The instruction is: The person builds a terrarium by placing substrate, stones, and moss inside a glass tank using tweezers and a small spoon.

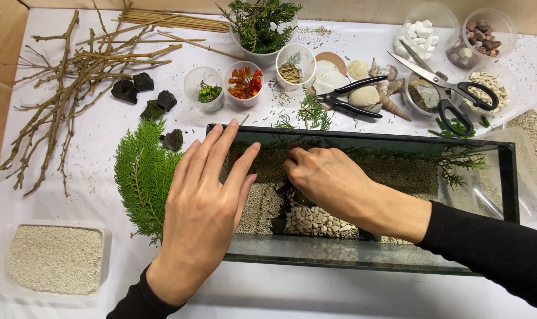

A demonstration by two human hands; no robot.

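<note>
green fern sprig (143, 177), black-rimmed glass tank (363, 137), white pebbles (315, 221)

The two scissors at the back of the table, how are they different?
The big scissors have long shiny silver blades, while the small scissors have short dark blades. The big scissors lie across the tubs of pebbles, open wide; the small scissors lie by the seashells, open only a little. Both have black handles, and neither hand touches them.

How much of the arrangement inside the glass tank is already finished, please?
Done: sand covers the glass tank's floor, with pale pebbles laid in front. In hand: the right hand works inside by dark pieces; the left hand rests flat above. Left: branches, shells and fern lie outside.
</note>
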